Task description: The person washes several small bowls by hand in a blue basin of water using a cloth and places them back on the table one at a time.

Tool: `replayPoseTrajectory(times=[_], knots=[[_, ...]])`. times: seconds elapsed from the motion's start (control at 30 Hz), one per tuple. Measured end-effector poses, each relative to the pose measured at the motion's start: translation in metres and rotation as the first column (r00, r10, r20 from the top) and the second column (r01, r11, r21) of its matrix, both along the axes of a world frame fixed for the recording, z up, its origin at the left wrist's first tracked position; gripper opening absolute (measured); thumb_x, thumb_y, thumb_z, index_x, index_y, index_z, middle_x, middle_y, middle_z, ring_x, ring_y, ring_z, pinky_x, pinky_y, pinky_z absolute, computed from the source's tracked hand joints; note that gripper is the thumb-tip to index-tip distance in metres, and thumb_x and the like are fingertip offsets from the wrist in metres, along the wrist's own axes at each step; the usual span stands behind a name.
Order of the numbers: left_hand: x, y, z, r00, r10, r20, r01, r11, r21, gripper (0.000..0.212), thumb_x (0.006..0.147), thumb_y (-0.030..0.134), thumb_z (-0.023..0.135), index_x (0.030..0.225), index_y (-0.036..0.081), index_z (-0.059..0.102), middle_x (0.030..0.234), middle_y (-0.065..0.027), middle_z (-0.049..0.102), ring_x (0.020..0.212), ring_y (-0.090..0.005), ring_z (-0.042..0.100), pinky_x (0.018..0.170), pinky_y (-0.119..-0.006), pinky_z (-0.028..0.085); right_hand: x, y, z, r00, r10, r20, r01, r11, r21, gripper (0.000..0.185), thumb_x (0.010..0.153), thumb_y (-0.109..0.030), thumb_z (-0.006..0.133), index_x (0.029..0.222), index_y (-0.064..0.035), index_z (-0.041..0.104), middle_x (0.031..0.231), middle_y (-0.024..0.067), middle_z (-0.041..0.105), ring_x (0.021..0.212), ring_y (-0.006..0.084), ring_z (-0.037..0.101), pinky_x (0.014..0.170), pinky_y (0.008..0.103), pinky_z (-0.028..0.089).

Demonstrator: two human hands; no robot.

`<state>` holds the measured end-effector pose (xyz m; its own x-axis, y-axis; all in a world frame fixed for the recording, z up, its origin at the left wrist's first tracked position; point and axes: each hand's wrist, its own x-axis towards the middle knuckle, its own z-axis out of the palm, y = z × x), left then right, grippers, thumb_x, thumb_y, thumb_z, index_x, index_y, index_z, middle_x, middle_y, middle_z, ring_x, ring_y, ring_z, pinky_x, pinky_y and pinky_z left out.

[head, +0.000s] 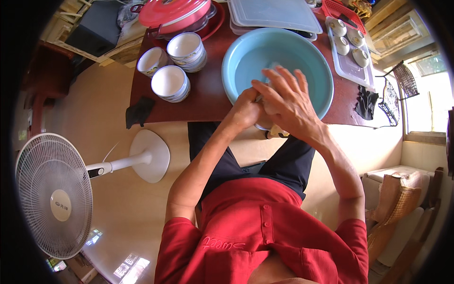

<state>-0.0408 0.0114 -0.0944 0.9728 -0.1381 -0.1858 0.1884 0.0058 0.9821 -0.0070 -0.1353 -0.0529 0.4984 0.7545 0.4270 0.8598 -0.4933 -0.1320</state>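
Note:
My left hand (244, 110) is curled at the near rim of a light blue plastic basin (228, 76), around what looks like a small white bowl (263, 126). Only a bit of its bluish edge shows below the fingers. Over it lies my right hand (292, 103), fingers spread and slightly blurred, pointing into the basin. The right palm hides most of the held piece and whether its fingers grip it. Left of the basin stand stacked white bowls (170, 81), a second stack (185, 46) and another bowl or stack (152, 60) on the dark red table (209, 106).
Several small cups sit upside down on a clear plastic tray (345, 69) at the right. Behind are a pink lidded container (173, 14) and a translucent lidded box (273, 14). Black cloths (140, 110) lie near the table's edges. A white standing fan (53, 195) is at the left.

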Motion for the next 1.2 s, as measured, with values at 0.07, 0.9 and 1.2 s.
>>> replayPoseTrajectory(times=[0.07, 0.9, 1.2], knots=[[0.0, -0.002, -0.001, 0.994, 0.088, -0.063, -0.096, 0.986, -0.139, 0.043, 0.081, -0.004, 0.043, 0.124, -0.001, 0.046, 0.114, -0.0127, 0.057, 0.103, -0.0184, 0.054, 0.085, -0.029, 0.046, 0.014, 0.001, -0.015, 0.99, 0.122, -0.071, -0.114, 0.988, 0.104, 0.044, 0.072, -0.011, 0.063, 0.115, -0.0122, 0.051, 0.105, 0.0108, 0.053, 0.095, 0.0294, 0.056, 0.081, 0.0392, 0.049], [0.009, -0.015, 0.014, 0.935, 0.076, 0.348, -0.197, 0.924, 0.329, 0.042, 0.073, -0.006, 0.049, 0.114, 0.003, 0.048, 0.097, -0.0103, 0.058, 0.098, -0.0171, 0.055, 0.087, -0.03, 0.043, 0.009, -0.01, -0.019, 0.967, -0.137, -0.216, 0.193, 0.946, 0.261, 0.037, 0.066, -0.012, 0.068, 0.101, -0.0113, 0.056, 0.088, 0.0078, 0.059, 0.079, 0.0277, 0.061, 0.064, 0.0378, 0.051], [0.008, -0.037, 0.013, 0.741, 0.549, 0.387, -0.529, 0.832, -0.167, 0.054, 0.068, -0.011, 0.036, 0.12, 0.001, 0.04, 0.105, -0.012, 0.05, 0.098, -0.019, 0.051, 0.094, -0.032, 0.039, -0.013, 0.032, -0.059, 0.281, 0.61, -0.741, 0.897, 0.107, 0.428, 0.031, 0.078, -0.016, 0.071, 0.099, -0.0002, 0.054, 0.089, 0.0045, 0.061, 0.078, 0.0125, 0.057, 0.068, 0.0283, 0.049]])
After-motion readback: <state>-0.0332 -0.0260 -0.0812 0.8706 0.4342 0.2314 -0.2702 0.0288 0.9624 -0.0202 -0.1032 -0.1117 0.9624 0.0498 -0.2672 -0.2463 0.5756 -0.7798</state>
